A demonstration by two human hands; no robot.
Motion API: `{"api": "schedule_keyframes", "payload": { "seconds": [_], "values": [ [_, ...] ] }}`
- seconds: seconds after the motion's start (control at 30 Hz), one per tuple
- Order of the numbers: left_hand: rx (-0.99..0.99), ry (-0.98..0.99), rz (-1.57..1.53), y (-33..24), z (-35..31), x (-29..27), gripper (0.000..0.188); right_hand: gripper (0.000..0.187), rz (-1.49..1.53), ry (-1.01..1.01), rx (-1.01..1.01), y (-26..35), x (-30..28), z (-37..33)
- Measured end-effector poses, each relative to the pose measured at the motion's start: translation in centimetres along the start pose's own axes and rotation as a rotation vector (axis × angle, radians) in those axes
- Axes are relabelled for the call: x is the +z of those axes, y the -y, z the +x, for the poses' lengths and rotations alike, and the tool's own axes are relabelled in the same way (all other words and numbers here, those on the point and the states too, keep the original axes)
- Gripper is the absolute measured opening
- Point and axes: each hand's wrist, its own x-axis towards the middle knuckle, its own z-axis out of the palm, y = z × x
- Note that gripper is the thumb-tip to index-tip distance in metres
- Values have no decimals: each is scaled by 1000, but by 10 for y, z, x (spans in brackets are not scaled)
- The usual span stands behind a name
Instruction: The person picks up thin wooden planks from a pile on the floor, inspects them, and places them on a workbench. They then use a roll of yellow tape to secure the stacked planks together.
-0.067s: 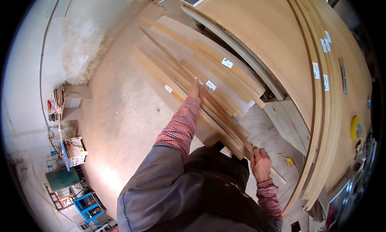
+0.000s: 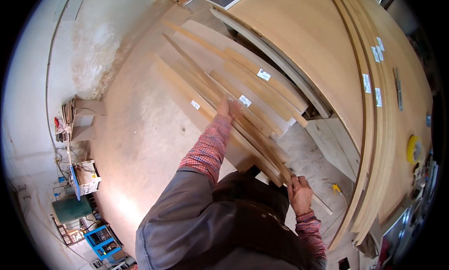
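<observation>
Left forearm: checked sleeve (image 2: 205, 149), red and white with darker bluish lines, cloth creased crosswise, reaching nearly to the wrist. Right forearm: matching checked cuff (image 2: 309, 229), likewise wrinkled. Worn over these: slate-grey outer garment (image 2: 180, 207), matte, its left sleeve ending in a plain edge above the checked cloth; a stitched seam (image 2: 142, 244) curves near the shoulder. Torso front: very dark brown to black panel (image 2: 243, 216) bearing one small pale round mark (image 2: 264, 216). Left hand (image 2: 226, 109) and right hand (image 2: 300, 194): bare; left slightly blurred.
</observation>
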Motion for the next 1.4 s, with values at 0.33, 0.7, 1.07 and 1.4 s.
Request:
{"api": "schedule_keyframes", "payload": {
  "seconds": [0.33, 0.7, 1.07, 1.4],
  "values": [
    [154, 377, -205, -8, -117, -15, 62, 41, 378, 306, 232, -21, 3, -57],
    [184, 751, 0, 13, -305, 123, 61, 33, 392, -309, 318, -16, 0, -173],
    [548, 883, 490, -151, -325, 233, 60, 41, 474, -514, 161, -29, -14, -185],
    [665, 791, 902, -146, -365, 74, 60, 53, -255, -676, -107, -10, -185, -191]
  ]
}}
